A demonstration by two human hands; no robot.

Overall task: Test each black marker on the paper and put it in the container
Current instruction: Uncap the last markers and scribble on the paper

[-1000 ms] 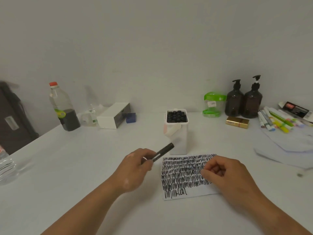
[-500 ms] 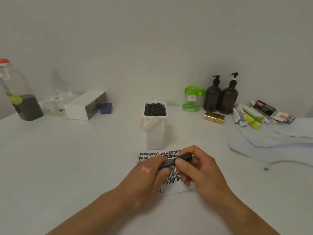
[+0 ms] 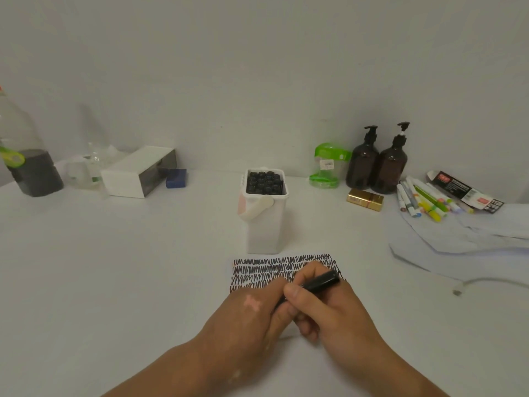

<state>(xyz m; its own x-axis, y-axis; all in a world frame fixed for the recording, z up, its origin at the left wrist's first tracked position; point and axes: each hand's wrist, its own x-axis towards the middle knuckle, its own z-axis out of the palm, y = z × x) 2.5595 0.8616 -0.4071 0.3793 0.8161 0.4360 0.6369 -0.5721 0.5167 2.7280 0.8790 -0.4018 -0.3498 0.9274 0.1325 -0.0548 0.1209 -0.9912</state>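
One marker (image 3: 320,282): left hand (image 3: 249,310), right hand (image 3: 337,313)

Two hands are in view, the left hand (image 3: 252,313) and the right hand (image 3: 337,308), and both grip one black marker (image 3: 320,282). One white container (image 3: 264,233) stands in the middle of the tabletop (image 3: 114,267), packed with black caps (image 3: 264,181) too crowded for an exact count. One paper (image 3: 257,270) lies just in front of it, with four rows of scribble showing. Along the back edge toward the right are two brown pump bottles (image 3: 363,164) (image 3: 390,170), one green pack (image 3: 327,164) and one gold box (image 3: 365,199). Toward the back left are one white box (image 3: 134,173), one blue box (image 3: 176,178) and one plastic bottle (image 3: 31,167). Near the right edge lie one black package (image 3: 463,191) and a heap of coloured markers (image 3: 423,202), their number unclear.
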